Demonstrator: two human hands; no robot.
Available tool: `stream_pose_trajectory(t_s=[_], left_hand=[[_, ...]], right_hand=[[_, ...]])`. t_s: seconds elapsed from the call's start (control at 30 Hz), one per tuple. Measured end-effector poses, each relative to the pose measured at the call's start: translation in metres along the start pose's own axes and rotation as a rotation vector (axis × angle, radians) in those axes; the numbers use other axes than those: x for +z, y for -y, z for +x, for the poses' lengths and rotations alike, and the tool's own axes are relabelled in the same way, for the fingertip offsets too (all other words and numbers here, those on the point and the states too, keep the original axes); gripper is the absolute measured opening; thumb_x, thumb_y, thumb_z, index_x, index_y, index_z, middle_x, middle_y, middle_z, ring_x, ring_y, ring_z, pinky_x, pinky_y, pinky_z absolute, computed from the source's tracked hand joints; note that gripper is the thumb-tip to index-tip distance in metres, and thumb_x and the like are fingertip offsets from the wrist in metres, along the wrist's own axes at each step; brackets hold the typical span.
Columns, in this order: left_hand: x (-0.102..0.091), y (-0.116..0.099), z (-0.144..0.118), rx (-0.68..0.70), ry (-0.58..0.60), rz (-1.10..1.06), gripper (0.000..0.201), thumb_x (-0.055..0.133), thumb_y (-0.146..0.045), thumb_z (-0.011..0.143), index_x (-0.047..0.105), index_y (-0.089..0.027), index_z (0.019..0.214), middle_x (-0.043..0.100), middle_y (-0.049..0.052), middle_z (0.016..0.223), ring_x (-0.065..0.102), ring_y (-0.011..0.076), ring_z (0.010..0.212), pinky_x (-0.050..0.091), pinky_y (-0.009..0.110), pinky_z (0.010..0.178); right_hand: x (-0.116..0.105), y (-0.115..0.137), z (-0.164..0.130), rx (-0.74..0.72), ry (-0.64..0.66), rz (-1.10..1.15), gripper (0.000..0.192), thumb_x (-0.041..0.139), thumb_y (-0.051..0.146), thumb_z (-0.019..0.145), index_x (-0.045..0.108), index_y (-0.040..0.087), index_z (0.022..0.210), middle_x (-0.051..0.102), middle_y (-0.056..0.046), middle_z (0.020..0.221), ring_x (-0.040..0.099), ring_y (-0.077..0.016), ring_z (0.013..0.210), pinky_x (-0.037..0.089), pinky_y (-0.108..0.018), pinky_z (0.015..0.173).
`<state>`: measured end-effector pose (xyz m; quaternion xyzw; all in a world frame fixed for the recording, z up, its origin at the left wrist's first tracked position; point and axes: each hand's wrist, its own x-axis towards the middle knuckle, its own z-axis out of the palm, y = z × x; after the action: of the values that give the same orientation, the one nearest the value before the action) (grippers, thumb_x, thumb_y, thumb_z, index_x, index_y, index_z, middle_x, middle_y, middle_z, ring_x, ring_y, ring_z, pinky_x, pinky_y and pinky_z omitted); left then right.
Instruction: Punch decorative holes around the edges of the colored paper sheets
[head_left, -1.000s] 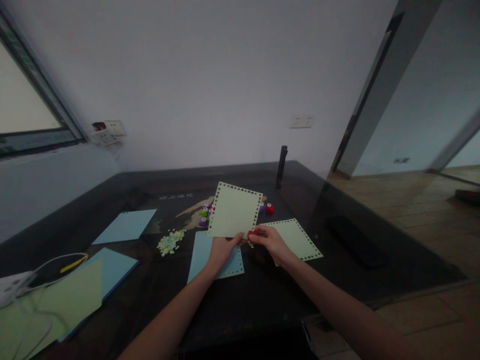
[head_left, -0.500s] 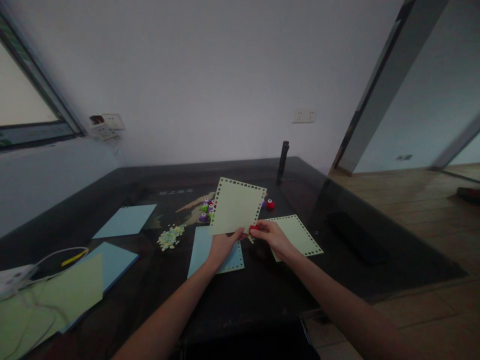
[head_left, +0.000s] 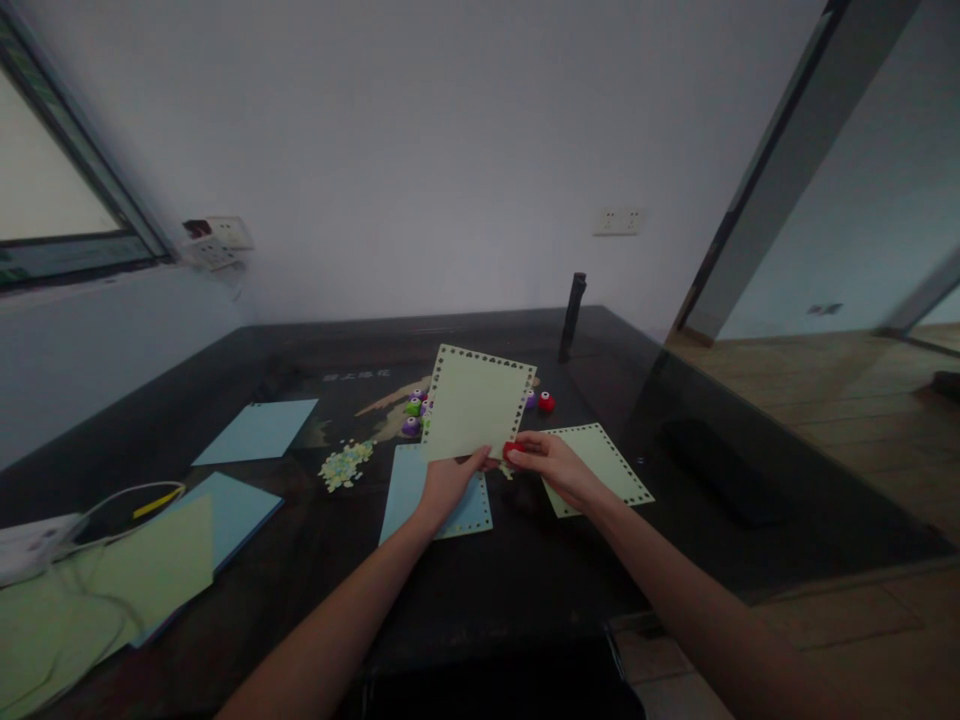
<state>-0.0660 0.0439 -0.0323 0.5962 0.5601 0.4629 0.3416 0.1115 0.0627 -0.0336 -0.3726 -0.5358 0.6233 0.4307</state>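
The left hand (head_left: 448,480) pinches a pale green sheet (head_left: 477,402), upright above the dark table (head_left: 525,570), its edges perforated. The right hand (head_left: 551,466) grips a red punch (head_left: 512,450) at the sheet's lower corner.

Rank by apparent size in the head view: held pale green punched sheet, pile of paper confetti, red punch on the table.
1. Pale green punched sheet
2. Pile of paper confetti
3. Red punch, farthest away, yet clearly smallest.

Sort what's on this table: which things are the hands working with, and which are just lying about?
In hand:
left hand: green punched sheet
right hand: red punch

Lying about:
blue punched sheet
second green sheet
spare punches
paper scraps
plain blue sheet
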Motion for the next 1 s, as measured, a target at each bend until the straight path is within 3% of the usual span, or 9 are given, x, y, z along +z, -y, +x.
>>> stream_pose_trajectory(t_s=[0.4, 0.8, 1.0], left_hand=[[-0.001, -0.004, 0.001, -0.067, -0.012, -0.081, 0.017, 0.061, -0.026, 0.075, 0.068, -0.015, 0.063, 0.073, 0.007, 0.066, 0.069, 0.0228, 0.069, 0.054, 0.034, 0.078], [-0.004, -0.004, 0.004, -0.092, -0.045, -0.142, 0.014, 0.064, -0.024, 0.074, 0.067, -0.012, 0.067, 0.072, 0.008, 0.064, 0.069, 0.0209, 0.064, 0.056, 0.029, 0.066], [-0.007, -0.006, 0.005, -0.084, -0.048, -0.116, 0.017, 0.063, -0.024, 0.075, 0.066, -0.013, 0.062, 0.071, 0.008, 0.063, 0.068, 0.0204, 0.062, 0.056, 0.029, 0.066]], right_hand=[[-0.006, 0.003, 0.0, 0.055, 0.002, 0.02, 0.034, 0.077, 0.036, 0.062, 0.067, 0.016, 0.088, 0.068, -0.005, 0.084, 0.063, -0.0159, 0.076, 0.046, -0.033, 0.077], [-0.009, 0.01, 0.001, 0.039, -0.082, -0.01, 0.033, 0.066, 0.048, 0.072, 0.067, 0.017, 0.083, 0.068, -0.007, 0.089, 0.062, -0.0157, 0.073, 0.048, -0.032, 0.071], [-0.01, 0.011, 0.0, 0.028, -0.046, -0.065, 0.04, 0.053, 0.054, 0.081, 0.064, 0.016, 0.081, 0.07, -0.01, 0.084, 0.063, -0.0166, 0.072, 0.048, -0.031, 0.067]])
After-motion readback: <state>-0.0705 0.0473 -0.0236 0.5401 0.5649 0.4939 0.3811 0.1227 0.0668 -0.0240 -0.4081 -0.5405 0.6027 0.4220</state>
